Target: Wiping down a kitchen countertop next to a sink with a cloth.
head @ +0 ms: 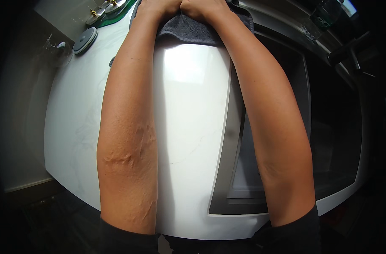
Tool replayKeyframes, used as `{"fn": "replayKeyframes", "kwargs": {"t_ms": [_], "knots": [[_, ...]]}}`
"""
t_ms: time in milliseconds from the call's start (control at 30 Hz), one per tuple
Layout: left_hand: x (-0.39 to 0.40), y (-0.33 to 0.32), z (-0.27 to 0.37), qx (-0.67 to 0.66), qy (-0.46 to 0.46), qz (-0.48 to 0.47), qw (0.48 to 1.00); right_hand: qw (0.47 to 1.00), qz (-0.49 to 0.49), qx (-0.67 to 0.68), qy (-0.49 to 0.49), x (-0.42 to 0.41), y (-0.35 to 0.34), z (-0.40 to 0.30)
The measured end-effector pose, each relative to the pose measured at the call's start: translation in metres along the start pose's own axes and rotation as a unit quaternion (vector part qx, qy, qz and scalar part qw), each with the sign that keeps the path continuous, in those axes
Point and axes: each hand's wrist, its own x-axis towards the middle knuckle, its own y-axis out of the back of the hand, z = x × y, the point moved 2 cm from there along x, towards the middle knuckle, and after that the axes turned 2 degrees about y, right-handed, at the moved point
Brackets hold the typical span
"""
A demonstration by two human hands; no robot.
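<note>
Both my arms reach away across a white marbled countertop (193,127) to the top edge of the head view. My left hand (162,8) and my right hand (202,9) rest close together on a dark grey terry towel (189,30), their fingers bent. The picture's top edge cuts off part of the hands, so whether they grip the cloth is not clear. The towel lies rumpled on the counter, its near edge curved between my wrists.
A dark sink (275,47) with a metal rim lies beneath and right of my right arm. Beyond it are a faucet (355,60) and a clear plastic bottle (326,16). Far left: a round grey lid (85,40), glass lids (96,16) on a green tray (116,19), a clear glass vessel (61,52).
</note>
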Motion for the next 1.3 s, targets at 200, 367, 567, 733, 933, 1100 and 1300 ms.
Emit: {"fn": "replayKeyframes", "kwargs": {"t_ms": [200, 367, 567, 733, 933, 1100, 1300], "knots": [[0.002, 0.005, -0.006, 0.0, 0.003, -0.008, 1.0, 0.999, 0.04, 0.025, -0.005, 0.011, -0.007, -0.001], [-0.003, -0.002, 0.003, -0.13, 0.177, 0.02, 0.975, 0.992, 0.128, 0.005, 0.005, -0.015, -0.008, 0.003], [-0.055, 0.038, 0.022, -0.145, 0.174, -0.05, 0.973, 0.997, 0.073, 0.035, -0.006, -0.061, 0.01, -0.021], [-0.096, 0.075, 0.048, -0.153, 0.161, -0.055, 0.973, 0.999, 0.038, 0.034, -0.013, -0.104, 0.03, -0.034], [-0.15, 0.107, 0.067, -0.175, 0.175, -0.07, 0.966, 0.999, -0.001, 0.032, -0.011, -0.16, 0.048, -0.063], [-0.192, 0.126, 0.076, -0.181, 0.184, -0.059, 0.964, 0.999, -0.002, 0.037, -0.003, -0.2, 0.059, -0.085], [-0.227, 0.15, 0.098, -0.188, 0.181, -0.035, 0.965, 0.999, 0.02, 0.048, 0.011, -0.237, 0.067, -0.091]]}}
